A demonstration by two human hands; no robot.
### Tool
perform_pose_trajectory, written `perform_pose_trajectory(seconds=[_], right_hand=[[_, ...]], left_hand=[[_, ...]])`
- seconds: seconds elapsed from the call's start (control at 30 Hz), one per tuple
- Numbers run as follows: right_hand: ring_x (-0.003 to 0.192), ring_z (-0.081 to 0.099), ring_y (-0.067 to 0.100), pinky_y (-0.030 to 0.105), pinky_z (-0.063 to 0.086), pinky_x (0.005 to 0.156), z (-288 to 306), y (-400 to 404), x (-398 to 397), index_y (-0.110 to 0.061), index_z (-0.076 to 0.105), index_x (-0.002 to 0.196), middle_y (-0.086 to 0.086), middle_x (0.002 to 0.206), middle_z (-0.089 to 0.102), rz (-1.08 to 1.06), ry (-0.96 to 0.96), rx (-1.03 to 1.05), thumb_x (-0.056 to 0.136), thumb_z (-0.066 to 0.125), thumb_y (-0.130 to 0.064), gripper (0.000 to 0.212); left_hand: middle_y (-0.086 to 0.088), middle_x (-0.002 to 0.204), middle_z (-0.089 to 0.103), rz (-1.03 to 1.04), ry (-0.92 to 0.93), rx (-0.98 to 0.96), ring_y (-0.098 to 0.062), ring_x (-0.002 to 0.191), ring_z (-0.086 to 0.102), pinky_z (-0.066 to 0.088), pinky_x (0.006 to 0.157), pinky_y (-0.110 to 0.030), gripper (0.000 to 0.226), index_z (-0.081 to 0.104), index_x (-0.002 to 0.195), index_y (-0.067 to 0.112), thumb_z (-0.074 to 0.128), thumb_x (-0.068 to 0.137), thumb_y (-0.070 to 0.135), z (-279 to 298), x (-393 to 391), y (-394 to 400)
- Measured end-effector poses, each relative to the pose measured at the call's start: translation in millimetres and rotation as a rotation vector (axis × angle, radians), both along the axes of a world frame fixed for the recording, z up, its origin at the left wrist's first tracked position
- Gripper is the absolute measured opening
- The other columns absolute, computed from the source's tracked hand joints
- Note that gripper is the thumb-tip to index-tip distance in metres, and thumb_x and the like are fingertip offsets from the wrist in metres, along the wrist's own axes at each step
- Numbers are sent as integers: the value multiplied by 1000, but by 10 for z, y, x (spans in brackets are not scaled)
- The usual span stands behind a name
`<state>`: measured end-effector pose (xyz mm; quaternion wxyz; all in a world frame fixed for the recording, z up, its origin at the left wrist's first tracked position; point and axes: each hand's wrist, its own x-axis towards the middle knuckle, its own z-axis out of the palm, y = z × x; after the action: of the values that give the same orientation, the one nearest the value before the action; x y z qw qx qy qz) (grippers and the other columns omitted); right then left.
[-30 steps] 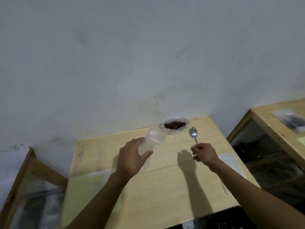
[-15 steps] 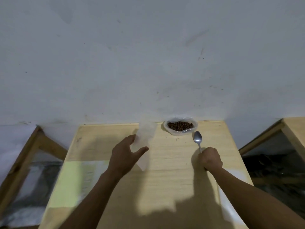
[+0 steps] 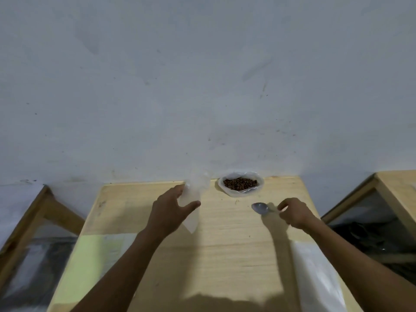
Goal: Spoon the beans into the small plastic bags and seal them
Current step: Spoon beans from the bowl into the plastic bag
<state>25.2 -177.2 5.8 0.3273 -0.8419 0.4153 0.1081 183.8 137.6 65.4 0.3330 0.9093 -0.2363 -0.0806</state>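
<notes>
A limp small plastic bag (image 3: 193, 199) was gripped by the left hand (image 3: 171, 212), a spoon (image 3: 261, 208) by the right hand (image 3: 295, 212); beans (image 3: 240, 184) at 12 o'clock on the tabletop (image 3: 225, 255) could be spilled if the bag mouth sagged shut

We cannot see the spoon (image 3: 261, 208) handle inside the right hand (image 3: 293, 212). The small bag (image 3: 194, 200) is blurred, its mouth unclear to us.

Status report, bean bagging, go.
Left hand holds small plastic bag upright. Right hand holds spoon, empty. Beans in bowl, untouched. Nothing between spoon and bowl.
</notes>
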Motion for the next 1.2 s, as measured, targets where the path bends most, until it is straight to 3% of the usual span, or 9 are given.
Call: perform_pose_trajectory(seconds=[0.1, 0.23, 0.4, 0.63, 0.8, 0.87, 0.97, 1.2], right_hand=[[53, 62, 19, 26, 47, 52, 395, -224, 95, -1, 66, 94, 11, 64, 66, -46, -157, 4, 81, 66, 0, 13], [67, 69, 23, 43, 58, 71, 702, -277, 275, -2, 67, 92, 12, 84, 71, -141, -503, -6, 93, 59, -11, 13], [73, 70, 16, 35, 58, 76, 624, -199, 543, -12, 68, 97, 6, 87, 71, -252, -744, 5, 96, 51, -14, 17], [82, 68, 20, 26, 44, 75, 96, 100, 708, -19, 71, 104, 1, 91, 73, -306, -675, -33, 95, 53, -18, 20], [57, 71, 28, 38, 55, 80, -138, 288, 835, -20, 72, 84, -10, 77, 68, -545, -622, 192, 92, 55, -17, 19], [60, 71, 32, 38, 54, 68, -210, 312, 879, -23, 68, 71, -10, 66, 65, -654, -591, 281, 91, 59, -17, 23], [65, 70, 35, 30, 42, 51, -265, 304, 901, -22, 69, 68, -2, 69, 66, -812, -606, 383, 88, 63, -15, 22], [55, 62, 25, 25, 34, 45, -112, 241, 765, -13, 66, 86, 6, 83, 70, -918, -660, 513, 93, 53, -8, 15]], left_hand=[[-3, 114, 68, -7, 7, 26, -22, 105, 62, 50, 91, -40, 61, 62, 124, 13, 78, 76, 47, -11, 62, -58], [-2, 115, 68, -20, 12, 28, -23, 107, 61, 50, 92, -41, 59, 62, 123, 15, 78, 76, 46, -46, 101, -137], [1, 118, 68, -24, 26, 37, -19, 108, 61, 50, 92, -40, 60, 61, 125, 17, 77, 76, 48, -86, 104, -191], [2, 124, 66, -23, 40, 70, -19, 113, 60, 48, 97, -44, 68, 57, 132, 17, 74, 77, 53, -138, 137, -201], [3, 125, 65, -20, 40, 89, -18, 112, 60, 47, 98, -44, 69, 56, 134, 18, 72, 77, 55, -187, 119, -197], [3, 124, 65, -23, 44, 99, -18, 110, 60, 48, 97, -44, 69, 55, 133, 18, 73, 77, 55, -211, 104, -185], [4, 125, 65, -27, 54, 105, -18, 109, 61, 49, 97, -44, 70, 54, 134, 20, 72, 77, 55, -253, 89, -158], [4, 128, 63, -40, 78, 155, -17, 110, 60, 48, 98, -43, 71, 52, 136, 21, 73, 78, 54, -365, 57, -138]])
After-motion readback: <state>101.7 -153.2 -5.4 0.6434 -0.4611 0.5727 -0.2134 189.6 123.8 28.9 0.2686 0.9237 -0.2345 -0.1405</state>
